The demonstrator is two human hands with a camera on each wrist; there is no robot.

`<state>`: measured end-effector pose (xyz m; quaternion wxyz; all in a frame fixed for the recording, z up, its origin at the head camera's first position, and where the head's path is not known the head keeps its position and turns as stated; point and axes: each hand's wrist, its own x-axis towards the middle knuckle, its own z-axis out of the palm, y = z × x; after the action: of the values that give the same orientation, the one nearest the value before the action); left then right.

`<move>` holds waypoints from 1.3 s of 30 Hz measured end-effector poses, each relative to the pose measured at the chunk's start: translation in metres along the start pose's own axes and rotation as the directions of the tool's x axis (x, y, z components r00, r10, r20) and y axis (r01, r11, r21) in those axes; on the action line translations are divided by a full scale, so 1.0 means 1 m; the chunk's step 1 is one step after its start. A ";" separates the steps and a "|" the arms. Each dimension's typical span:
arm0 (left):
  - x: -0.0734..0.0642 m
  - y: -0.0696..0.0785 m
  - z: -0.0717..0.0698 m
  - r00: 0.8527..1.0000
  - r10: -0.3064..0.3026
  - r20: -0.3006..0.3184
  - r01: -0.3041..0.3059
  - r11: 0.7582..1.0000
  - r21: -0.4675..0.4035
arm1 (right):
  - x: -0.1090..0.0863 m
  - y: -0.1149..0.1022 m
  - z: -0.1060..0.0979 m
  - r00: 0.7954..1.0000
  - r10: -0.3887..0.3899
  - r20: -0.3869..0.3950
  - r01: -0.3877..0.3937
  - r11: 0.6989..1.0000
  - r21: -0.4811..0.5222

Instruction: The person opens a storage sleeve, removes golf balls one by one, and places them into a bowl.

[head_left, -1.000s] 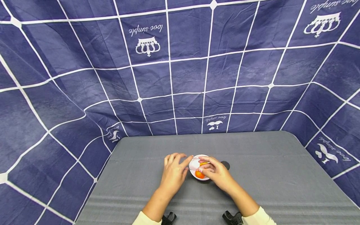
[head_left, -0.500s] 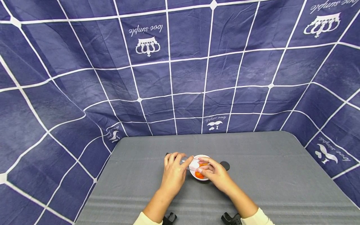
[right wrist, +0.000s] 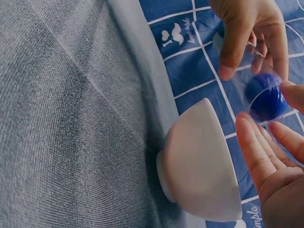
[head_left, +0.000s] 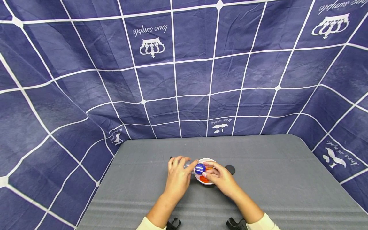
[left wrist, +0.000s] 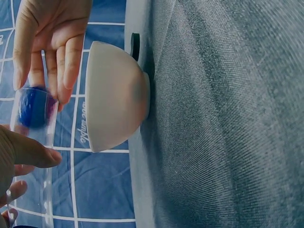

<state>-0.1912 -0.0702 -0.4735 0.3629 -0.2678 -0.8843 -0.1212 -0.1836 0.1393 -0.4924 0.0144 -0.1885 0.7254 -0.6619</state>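
Note:
In the head view, my left hand (head_left: pixel 177 179) grips a clear plastic tube (head_left: pixel 188 165), which slants over a white bowl (head_left: pixel 212 160). A blue ball (head_left: pixel 200 169) sits in the tube at the end toward my right hand (head_left: pixel 219 175). The right wrist view has that ball (right wrist: pixel 266 97) behind the clear wall, and my right thumb (right wrist: pixel 290 94) touches the tube's end. The other right fingers (right wrist: pixel 256 152) lie nearly straight, cupped below the tube's mouth. Orange pieces (head_left: pixel 204 179) lie in the bowl, partly hidden by the right hand.
A black disc (head_left: pixel 230 169) lies on the grey cloth-covered table (head_left: pixel 258 179), right of the bowl. Blue cloth with white lines (head_left: pixel 195 76) hangs behind and at both sides. Black wrist mounts (head_left: pixel 237 223) show at the bottom edge.
The blue ball has come into view at the tube's right end. The tube's left part and dark far end now show past my left hand. Both hands have hardly moved.

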 end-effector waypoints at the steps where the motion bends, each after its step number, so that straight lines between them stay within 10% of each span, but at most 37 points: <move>1: 0.000 0.000 0.001 1.000 0.000 -0.003 0.000 1.000 0.001 | 0.000 0.000 0.000 1.000 0.006 0.001 -0.006 1.000 -0.001; 23: -0.003 0.001 0.000 0.999 -0.029 0.038 0.031 0.999 -0.030 | -0.002 -0.002 -0.001 1.000 0.005 0.008 -0.005 1.000 0.000; 39: -0.009 0.000 0.002 0.985 -0.151 0.088 0.164 0.973 -0.162 | 0.000 -0.008 -0.001 0.997 -0.073 -0.028 0.073 0.997 0.001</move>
<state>-0.1876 -0.0728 -0.4812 0.2945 -0.2309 -0.9023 -0.2140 -0.1817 0.1403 -0.4848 -0.0196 -0.2057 0.7175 -0.6652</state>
